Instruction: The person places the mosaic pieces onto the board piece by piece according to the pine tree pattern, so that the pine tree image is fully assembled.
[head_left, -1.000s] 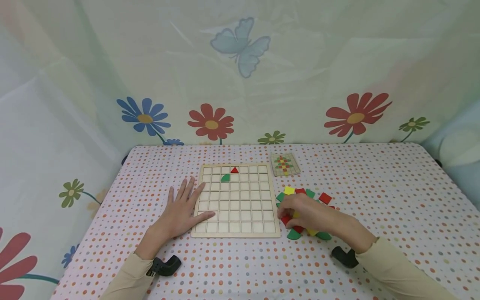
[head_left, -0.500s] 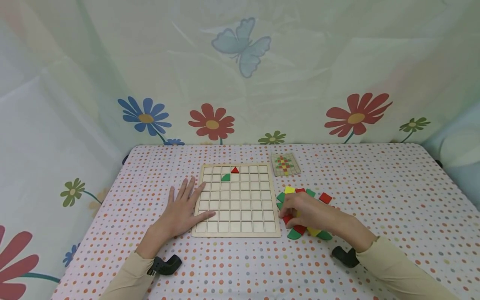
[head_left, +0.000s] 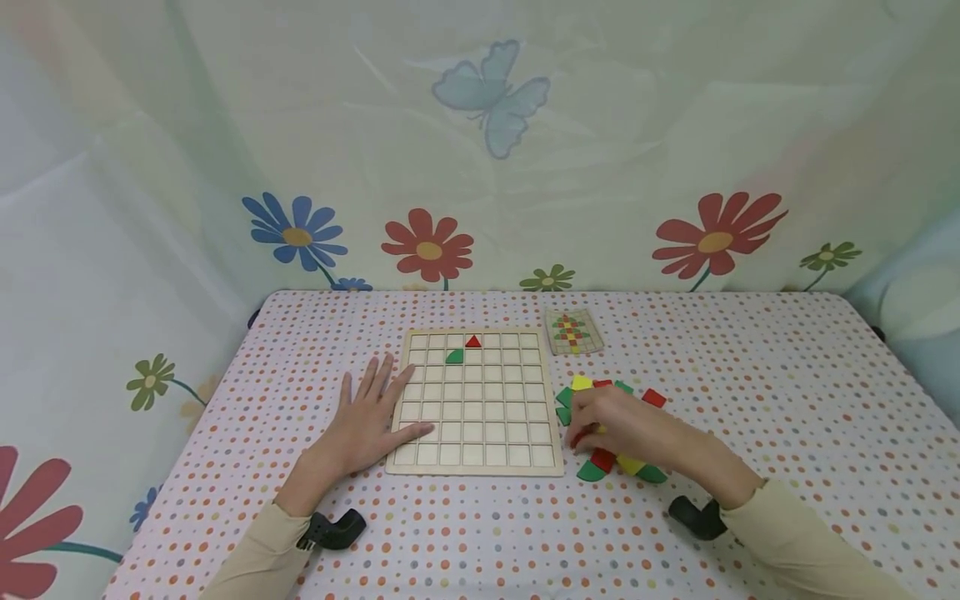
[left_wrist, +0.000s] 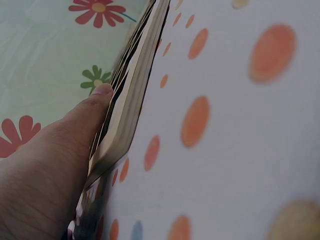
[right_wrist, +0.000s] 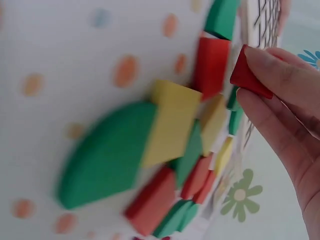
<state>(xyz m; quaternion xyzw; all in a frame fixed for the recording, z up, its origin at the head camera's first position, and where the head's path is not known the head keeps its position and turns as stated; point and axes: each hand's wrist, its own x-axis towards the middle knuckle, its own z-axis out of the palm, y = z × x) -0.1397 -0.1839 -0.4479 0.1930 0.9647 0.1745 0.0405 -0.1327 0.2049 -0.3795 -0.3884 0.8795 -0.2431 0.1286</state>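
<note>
Pinching a red piece (right_wrist: 246, 77) between the thumb and a fingertip, the right hand (head_left: 618, 421) is over the near-left part of a loose pile of coloured pieces (head_left: 603, 459), a little to the right of a gridded wooden board (head_left: 495, 390). The piece sits right at the fingertips, partly covered by the thumb, so its full outline cannot be told. In the right wrist view it shows just beside a red block (right_wrist: 212, 67) of the pile; whether it touches the tabletop (head_left: 450, 542) cannot be told.

Around and partly under that hand lie red, yellow and green pieces: a yellow square (head_left: 581, 382) at the far side, a red square (head_left: 655, 397) off to the right, and a green rounded piece (head_left: 591, 472) at the near edge.

The left hand (head_left: 363, 425) lies palm down with its fingers spread apart, gripping nothing. Its thumb reaches over the near-left cells of the board and its index fingertip overlaps the left border, while the other fingers are beside the board.

On the board, a red triangle (head_left: 473, 342) sits in the middle cell of the farthest row, and a green curved piece (head_left: 454, 357) sits one row nearer and one column to the left. A small card (head_left: 573, 332) printed with a tree-like pattern lies just past the board's far-right corner.
</note>
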